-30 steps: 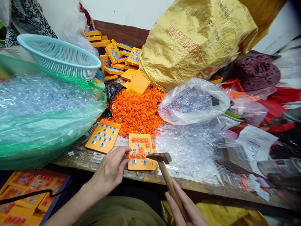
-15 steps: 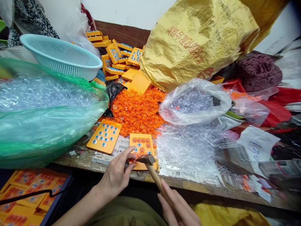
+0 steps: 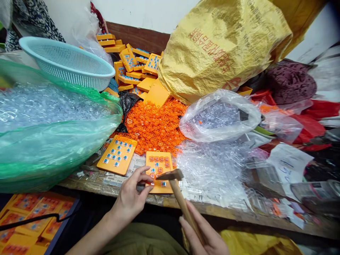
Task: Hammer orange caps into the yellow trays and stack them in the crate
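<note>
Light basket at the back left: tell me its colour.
The basket is pale blue, seen best in the head view.

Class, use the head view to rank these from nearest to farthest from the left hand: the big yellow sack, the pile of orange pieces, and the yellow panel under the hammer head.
From the left hand:
1. Yellow panel, right at the fingertips
2. Pile of orange pieces, just beyond the panel
3. Big yellow sack, behind the pile, toward the right
</note>
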`<action>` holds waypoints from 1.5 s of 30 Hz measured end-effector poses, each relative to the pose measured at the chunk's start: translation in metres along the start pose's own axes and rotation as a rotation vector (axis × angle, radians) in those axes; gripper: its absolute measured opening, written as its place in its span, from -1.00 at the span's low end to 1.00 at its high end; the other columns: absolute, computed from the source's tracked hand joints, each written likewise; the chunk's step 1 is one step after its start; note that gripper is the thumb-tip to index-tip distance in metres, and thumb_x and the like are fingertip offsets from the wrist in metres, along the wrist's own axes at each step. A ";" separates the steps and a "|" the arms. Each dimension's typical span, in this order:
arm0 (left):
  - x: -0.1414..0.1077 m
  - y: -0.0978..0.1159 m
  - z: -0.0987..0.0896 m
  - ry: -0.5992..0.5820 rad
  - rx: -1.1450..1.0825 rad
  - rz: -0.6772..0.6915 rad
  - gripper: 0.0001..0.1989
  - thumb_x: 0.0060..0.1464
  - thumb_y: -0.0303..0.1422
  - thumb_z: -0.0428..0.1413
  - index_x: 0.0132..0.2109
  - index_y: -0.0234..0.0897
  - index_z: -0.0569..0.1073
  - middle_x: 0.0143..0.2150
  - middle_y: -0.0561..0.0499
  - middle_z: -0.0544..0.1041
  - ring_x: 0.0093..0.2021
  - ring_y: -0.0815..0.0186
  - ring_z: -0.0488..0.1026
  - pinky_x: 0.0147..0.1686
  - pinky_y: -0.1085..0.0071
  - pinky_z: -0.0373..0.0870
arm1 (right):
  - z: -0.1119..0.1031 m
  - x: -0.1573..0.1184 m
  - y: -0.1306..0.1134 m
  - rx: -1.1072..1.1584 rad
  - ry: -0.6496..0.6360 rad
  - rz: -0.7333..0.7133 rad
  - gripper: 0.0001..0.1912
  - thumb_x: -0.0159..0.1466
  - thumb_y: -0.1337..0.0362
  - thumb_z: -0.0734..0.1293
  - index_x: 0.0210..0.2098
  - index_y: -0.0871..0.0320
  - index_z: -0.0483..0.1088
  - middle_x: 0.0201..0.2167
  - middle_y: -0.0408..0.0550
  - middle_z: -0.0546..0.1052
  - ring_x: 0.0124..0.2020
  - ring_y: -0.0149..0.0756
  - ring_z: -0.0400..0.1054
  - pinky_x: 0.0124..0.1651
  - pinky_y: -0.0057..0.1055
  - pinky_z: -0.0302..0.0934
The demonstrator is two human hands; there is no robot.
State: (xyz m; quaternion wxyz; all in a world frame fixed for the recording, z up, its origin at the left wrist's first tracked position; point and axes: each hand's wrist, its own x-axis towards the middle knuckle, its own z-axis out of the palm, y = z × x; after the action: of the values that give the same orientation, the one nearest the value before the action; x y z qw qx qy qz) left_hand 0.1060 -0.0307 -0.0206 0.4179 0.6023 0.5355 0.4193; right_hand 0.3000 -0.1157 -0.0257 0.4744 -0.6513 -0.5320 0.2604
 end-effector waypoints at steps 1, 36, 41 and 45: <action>-0.001 0.002 0.000 0.014 -0.024 -0.032 -0.62 0.01 -0.44 0.15 0.01 -0.20 0.32 -0.30 0.02 0.58 -0.25 0.29 0.53 -0.15 0.33 0.46 | 0.001 0.005 -0.003 0.052 0.015 0.103 -0.60 0.17 0.10 0.38 -0.03 0.09 0.50 -0.14 0.00 0.59 -0.21 -0.21 0.52 -0.19 -0.47 0.42; 0.018 0.045 0.002 0.119 -1.021 -0.811 -0.55 -0.04 -0.50 0.22 0.05 -0.28 0.41 -0.10 -0.08 0.61 -0.18 0.21 0.59 -0.25 0.42 0.56 | 0.006 0.176 -0.015 -0.712 -0.061 -0.443 -0.72 0.18 0.51 0.26 -0.26 0.12 0.55 -0.17 0.10 0.56 -0.10 0.01 0.31 -0.15 -0.09 0.18; 0.019 0.045 0.005 0.146 -1.071 -0.828 -0.57 -0.05 -0.54 0.20 0.01 -0.26 0.42 -0.16 -0.04 0.63 -0.21 0.23 0.60 -0.22 0.37 0.56 | 0.000 0.189 -0.006 -0.862 -0.154 -0.528 -0.78 0.18 0.48 0.31 -0.30 0.08 0.54 -0.25 0.02 0.54 -0.18 -0.11 0.32 -0.23 -0.25 0.14; 0.019 0.043 0.004 0.118 -1.092 -0.795 -0.55 -0.06 -0.54 0.21 0.02 -0.25 0.42 -0.17 -0.03 0.63 -0.20 0.24 0.59 -0.21 0.39 0.55 | 0.001 0.191 -0.002 -0.890 -0.166 -0.548 -0.76 0.17 0.46 0.31 -0.19 0.14 0.50 -0.31 0.03 0.47 -0.24 -0.13 0.34 -0.27 -0.28 0.14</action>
State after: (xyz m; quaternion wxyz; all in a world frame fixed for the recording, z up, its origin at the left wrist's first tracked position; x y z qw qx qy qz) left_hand 0.1241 -0.0153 0.0200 0.7548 0.0380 0.4495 0.4762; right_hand 0.3550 0.0647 0.0072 0.1590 -0.6038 -0.7776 -0.0733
